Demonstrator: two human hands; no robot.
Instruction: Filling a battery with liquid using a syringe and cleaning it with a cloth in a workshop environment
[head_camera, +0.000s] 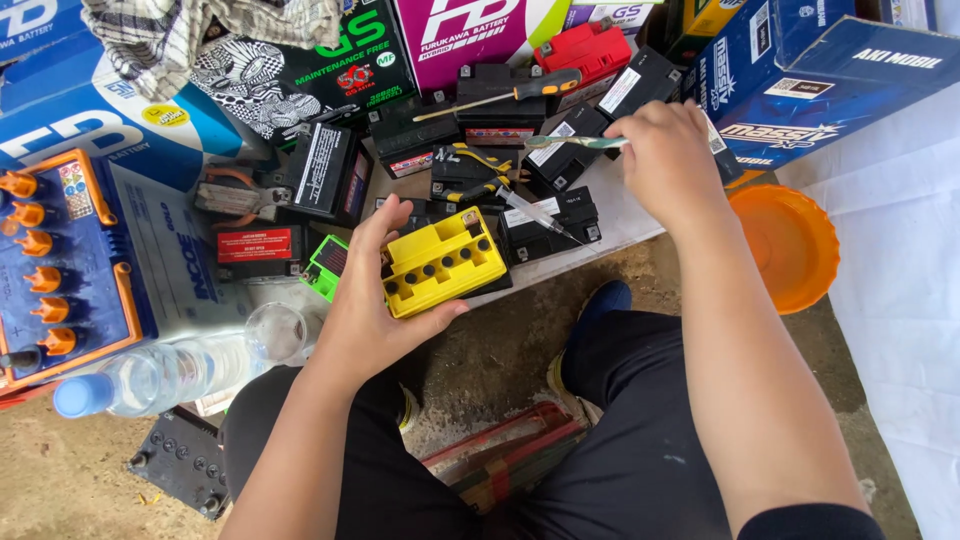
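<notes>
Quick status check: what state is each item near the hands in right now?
Yellow-topped battery: tilted, held by left hand, cell holes uncapped.
Right hand: pinching a thin flat tool over the black batteries.
Screwdriver: lying on a black battery, untouched.
Water bottle: lying on its side, blue cap on.
Orange bowl: on the ground, looks empty.

You have one view only, from the camera on your head, looking steeply down and slightly forward past your knees. It sits close: your forearms fill the lower half of the frame, the batteries (470, 190) cross the middle, boxes (810, 80) line the top, and bare ground (500, 350) shows low centre.
</notes>
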